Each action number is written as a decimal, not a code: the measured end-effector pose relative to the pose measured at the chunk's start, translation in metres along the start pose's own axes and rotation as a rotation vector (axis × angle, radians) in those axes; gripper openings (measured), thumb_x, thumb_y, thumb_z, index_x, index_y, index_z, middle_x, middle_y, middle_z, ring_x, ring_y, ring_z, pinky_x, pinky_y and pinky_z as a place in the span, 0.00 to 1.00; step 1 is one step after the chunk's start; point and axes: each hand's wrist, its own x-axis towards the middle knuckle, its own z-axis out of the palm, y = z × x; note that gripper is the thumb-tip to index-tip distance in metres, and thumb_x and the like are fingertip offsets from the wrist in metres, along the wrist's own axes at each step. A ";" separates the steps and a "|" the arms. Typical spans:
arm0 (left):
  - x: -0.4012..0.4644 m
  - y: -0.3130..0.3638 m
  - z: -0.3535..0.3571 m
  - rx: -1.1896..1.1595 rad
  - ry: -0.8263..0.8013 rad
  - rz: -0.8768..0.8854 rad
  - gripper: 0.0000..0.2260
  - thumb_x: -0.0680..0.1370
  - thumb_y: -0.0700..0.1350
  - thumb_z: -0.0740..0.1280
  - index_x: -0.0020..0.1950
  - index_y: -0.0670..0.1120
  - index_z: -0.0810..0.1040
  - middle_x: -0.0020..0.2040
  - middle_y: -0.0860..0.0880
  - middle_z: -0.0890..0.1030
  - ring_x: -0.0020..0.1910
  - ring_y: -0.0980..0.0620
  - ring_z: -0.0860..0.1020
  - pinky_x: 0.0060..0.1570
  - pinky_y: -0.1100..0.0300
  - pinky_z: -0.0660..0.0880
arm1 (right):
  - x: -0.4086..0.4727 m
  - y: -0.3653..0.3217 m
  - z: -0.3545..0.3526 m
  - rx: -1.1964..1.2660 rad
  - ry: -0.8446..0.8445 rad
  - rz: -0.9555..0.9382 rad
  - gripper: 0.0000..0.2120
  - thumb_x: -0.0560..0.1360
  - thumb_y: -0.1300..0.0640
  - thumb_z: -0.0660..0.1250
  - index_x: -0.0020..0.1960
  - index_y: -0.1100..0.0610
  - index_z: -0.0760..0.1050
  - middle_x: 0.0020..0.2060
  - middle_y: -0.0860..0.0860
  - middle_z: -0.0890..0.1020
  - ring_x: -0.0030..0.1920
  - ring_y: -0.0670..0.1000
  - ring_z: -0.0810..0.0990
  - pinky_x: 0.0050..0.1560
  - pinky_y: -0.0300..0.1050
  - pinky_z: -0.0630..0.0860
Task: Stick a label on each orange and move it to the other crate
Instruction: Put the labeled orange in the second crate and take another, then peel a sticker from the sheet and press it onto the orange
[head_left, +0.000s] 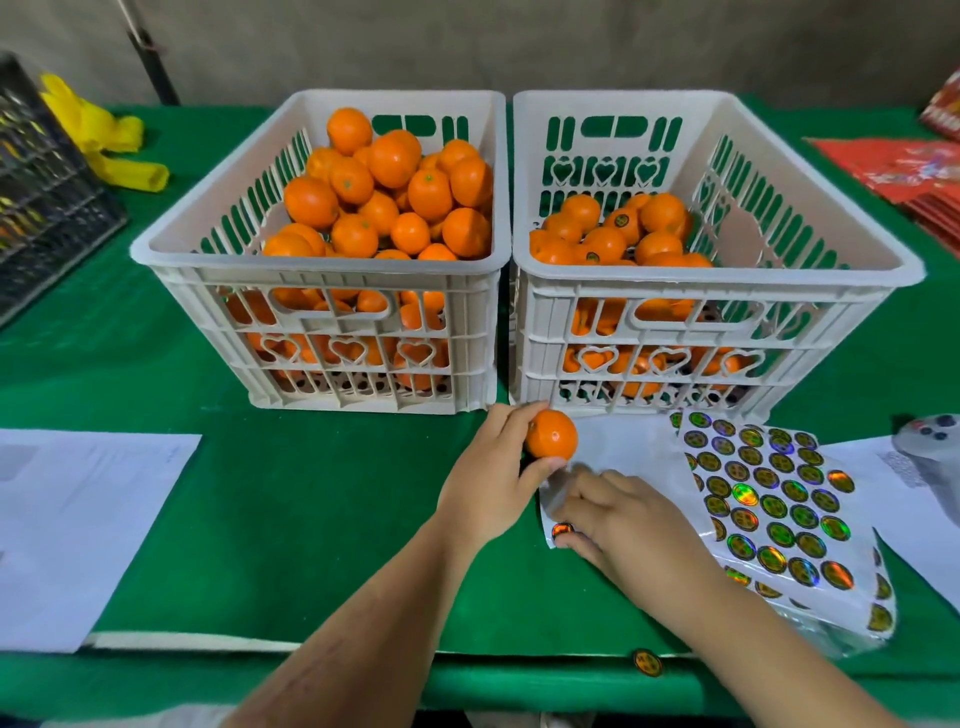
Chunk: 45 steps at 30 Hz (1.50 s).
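We hold one orange (551, 434) in our left hand (488, 480), thumb beneath and fingers curled over its far side, just above the green tablecloth (322, 499) in front of the two white crates. Just right of it, our right hand (621, 522) lies fingers-down on a nearly bare backing sheet (618, 447), its thumb tip touching a lone holographic label (562, 530); we cannot tell whether the label is lifted yet. Beyond that hand's knuckles a fuller sticker sheet (774, 504) fans out. The left crate (311, 260), beyond our left hand, is heaped with plain fruit; the right crate (727, 265) holds fruit already labelled. Our judgement: peel the label by its edge, keep the fruit's smooth flank turned toward the thumb, press flat, then lift it into the right crate.
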 end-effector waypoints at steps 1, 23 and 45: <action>0.000 0.001 0.000 0.001 0.001 -0.005 0.31 0.81 0.59 0.70 0.81 0.58 0.62 0.66 0.58 0.66 0.60 0.55 0.74 0.58 0.58 0.74 | -0.002 -0.001 0.001 -0.029 0.026 -0.017 0.16 0.64 0.51 0.85 0.48 0.52 0.85 0.44 0.49 0.83 0.40 0.54 0.81 0.40 0.45 0.79; 0.002 0.006 -0.001 0.069 -0.011 -0.045 0.31 0.81 0.62 0.66 0.82 0.55 0.63 0.66 0.53 0.69 0.65 0.52 0.72 0.60 0.52 0.76 | -0.013 0.007 0.011 0.356 -0.090 0.187 0.15 0.77 0.49 0.74 0.61 0.54 0.79 0.52 0.43 0.74 0.53 0.43 0.70 0.50 0.32 0.67; 0.001 0.003 -0.002 0.008 -0.015 0.008 0.31 0.79 0.62 0.71 0.79 0.59 0.64 0.64 0.59 0.69 0.63 0.56 0.73 0.59 0.55 0.76 | 0.055 0.022 -0.024 1.035 0.158 0.573 0.05 0.78 0.61 0.72 0.45 0.60 0.78 0.37 0.59 0.78 0.37 0.52 0.76 0.41 0.48 0.76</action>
